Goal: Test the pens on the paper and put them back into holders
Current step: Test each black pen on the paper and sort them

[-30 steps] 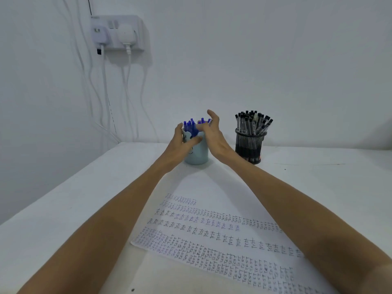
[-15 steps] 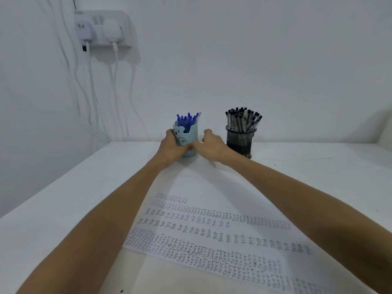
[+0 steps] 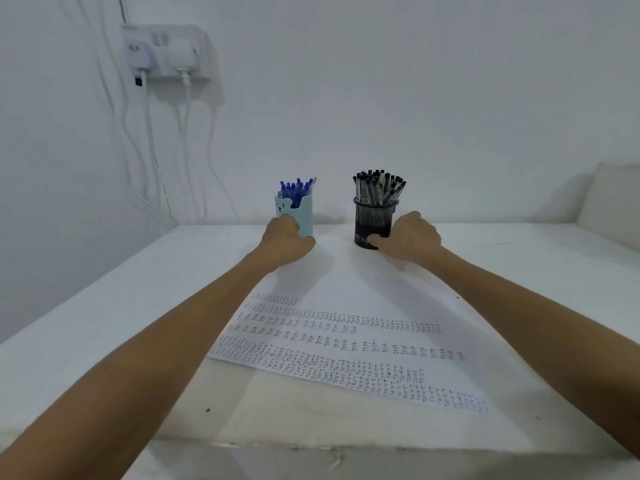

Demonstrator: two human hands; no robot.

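Observation:
A light blue holder (image 3: 300, 213) with a bear face stands at the far middle of the table, filled with several blue pens (image 3: 297, 188). My left hand (image 3: 285, 242) grips its lower front. To the right, a black mesh holder (image 3: 374, 216) carries several black pens (image 3: 379, 187); my right hand (image 3: 408, 237) wraps its lower right side, thumb across the base. A white paper (image 3: 346, 337) covered with rows of handwriting lies on the table in front of both holders, between my forearms.
The white table (image 3: 104, 323) meets a white wall behind the holders. A wall socket (image 3: 166, 51) with plugs and hanging cables sits at the upper left. A pale cushion (image 3: 613, 206) shows at the far right edge.
My right hand left the blue holder and moved right onto the black mesh holder. My left hand stayed on the blue holder, sliding lower. The camera view shifted slightly.

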